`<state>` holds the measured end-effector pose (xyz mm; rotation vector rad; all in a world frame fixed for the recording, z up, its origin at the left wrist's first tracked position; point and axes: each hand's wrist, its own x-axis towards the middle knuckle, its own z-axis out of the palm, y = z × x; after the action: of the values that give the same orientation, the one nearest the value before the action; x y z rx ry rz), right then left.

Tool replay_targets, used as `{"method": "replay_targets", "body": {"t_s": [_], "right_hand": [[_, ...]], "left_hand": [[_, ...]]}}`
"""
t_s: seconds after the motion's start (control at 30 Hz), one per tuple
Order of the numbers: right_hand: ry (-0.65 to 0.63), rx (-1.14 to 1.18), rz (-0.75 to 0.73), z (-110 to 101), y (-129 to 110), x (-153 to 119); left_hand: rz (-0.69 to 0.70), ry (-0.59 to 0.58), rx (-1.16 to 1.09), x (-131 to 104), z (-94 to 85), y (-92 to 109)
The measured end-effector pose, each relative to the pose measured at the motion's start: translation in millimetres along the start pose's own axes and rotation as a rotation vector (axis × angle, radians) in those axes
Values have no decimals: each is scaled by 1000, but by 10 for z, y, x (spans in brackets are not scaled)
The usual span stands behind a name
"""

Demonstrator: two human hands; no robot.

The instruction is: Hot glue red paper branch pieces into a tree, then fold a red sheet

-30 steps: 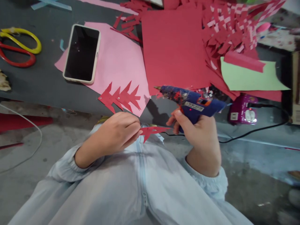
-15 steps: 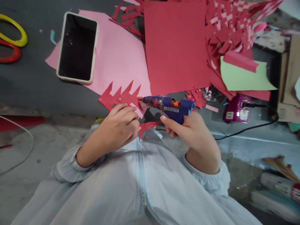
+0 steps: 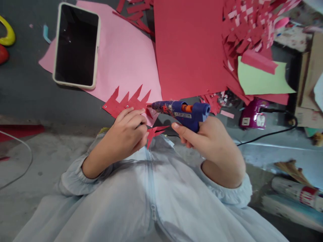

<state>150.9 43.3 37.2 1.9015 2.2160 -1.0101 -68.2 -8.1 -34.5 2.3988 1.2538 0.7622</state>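
My right hand (image 3: 202, 136) is wrapped round the handle of a blue hot glue gun (image 3: 181, 112), an orange part showing in its body. The gun's nozzle points left, its tip at the right end of a spiky red paper cutout (image 3: 133, 101) at the table's near edge. Whether the tip touches the paper, I cannot tell. My left hand (image 3: 130, 132) rests its fingertips on this cutout's lower edge. A second, pointed red paper piece (image 3: 155, 131) sticks out from between the curled thumb and fingers of that hand.
A phone (image 3: 77, 45) lies on pink paper (image 3: 126, 50), beside a large red sheet (image 3: 188, 47). Red paper scraps (image 3: 247, 30) and a green sheet (image 3: 264, 79) are at the right. A purple box (image 3: 253, 114) has a black cable (image 3: 267, 136). Scissors (image 3: 7, 35) lie far left.
The view has shifted slightly, so the phone and scissors sit further left and higher. Both hands keep their grip, and the nozzle stays by the cutout's right end.
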Motion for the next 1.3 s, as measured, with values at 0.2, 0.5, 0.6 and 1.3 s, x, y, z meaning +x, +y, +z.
{"method": "replay_targets", "body": {"t_s": [0.2,0.5,0.6,1.3], "right_hand": [[2,-10,8,-24,-72,15],[-29,-4,28,-34,-92,13],[-4,-6,10,-16,-109,31],[494,-59,-280,239,363,51]], "left_hand": [[-35,-27,-26,3,0,12],[-45,-37,-36,7,0,12],[-39,-34,-29,22,-6,18],[346,231,51,75,-123,191]]}}
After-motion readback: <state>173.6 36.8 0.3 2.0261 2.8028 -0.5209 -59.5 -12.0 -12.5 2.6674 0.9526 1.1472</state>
